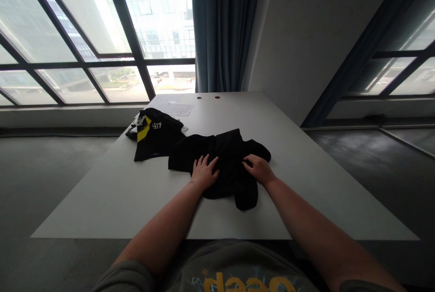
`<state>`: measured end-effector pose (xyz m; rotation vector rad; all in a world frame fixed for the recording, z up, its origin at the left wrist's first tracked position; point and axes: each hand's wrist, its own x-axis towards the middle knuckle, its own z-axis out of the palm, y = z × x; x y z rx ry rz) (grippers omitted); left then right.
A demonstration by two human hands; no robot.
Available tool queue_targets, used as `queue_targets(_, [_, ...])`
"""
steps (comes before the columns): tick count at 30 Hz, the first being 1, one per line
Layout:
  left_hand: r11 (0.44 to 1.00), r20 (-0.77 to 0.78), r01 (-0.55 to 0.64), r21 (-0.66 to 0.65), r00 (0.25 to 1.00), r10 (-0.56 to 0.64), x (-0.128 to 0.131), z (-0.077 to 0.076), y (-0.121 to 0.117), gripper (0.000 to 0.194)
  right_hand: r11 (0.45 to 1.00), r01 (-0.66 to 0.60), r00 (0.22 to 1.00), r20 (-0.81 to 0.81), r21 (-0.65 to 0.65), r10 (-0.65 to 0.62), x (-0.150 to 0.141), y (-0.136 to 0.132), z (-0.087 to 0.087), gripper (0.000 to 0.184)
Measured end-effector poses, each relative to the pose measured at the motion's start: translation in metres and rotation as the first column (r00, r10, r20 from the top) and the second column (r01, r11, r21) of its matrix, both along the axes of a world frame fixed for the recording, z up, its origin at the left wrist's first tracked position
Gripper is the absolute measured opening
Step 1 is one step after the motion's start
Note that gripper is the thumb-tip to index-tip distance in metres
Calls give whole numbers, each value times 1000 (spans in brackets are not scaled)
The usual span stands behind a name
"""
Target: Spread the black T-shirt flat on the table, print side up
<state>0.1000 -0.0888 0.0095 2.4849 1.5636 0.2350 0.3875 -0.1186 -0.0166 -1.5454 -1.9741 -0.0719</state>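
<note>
A black T-shirt (226,179) lies rumpled on the white table (292,201) in front of me, its parts spread to several sides. My left hand (205,173) rests flat on its left part with the fingers spread. At the right part, my right hand (258,168) has its fingers curled together against the black cloth, with the thumb and fingertips closed on a bit of it. A second black garment (159,136) with yellow and white print lies crumpled at the left, its edge against the T-shirt.
Sheets of paper (178,109) lie at the far left of the table, behind the printed garment. Two small round holes (199,98) sit near the far edge. Beyond stand a blue curtain (226,29), a wall and large windows (163,20).
</note>
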Motion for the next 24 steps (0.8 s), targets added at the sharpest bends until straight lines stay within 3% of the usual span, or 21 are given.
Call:
queue_targets(10, [1000,-7,8,7,1000,-8,-1,2,0,65,985,-167,986,-1,-38,167,-33,-39,11,19])
queue_targets(16, [1000,-2,11,11,1000,-11,-1,1,1,64,979,-184,983,-21,-94,183,-47,-45,15,24])
queue_targets(24, [999,30,8,40,1000,-9,-2,1,0,60,990,-133,990,-41,42,134,-46,-45,26,32])
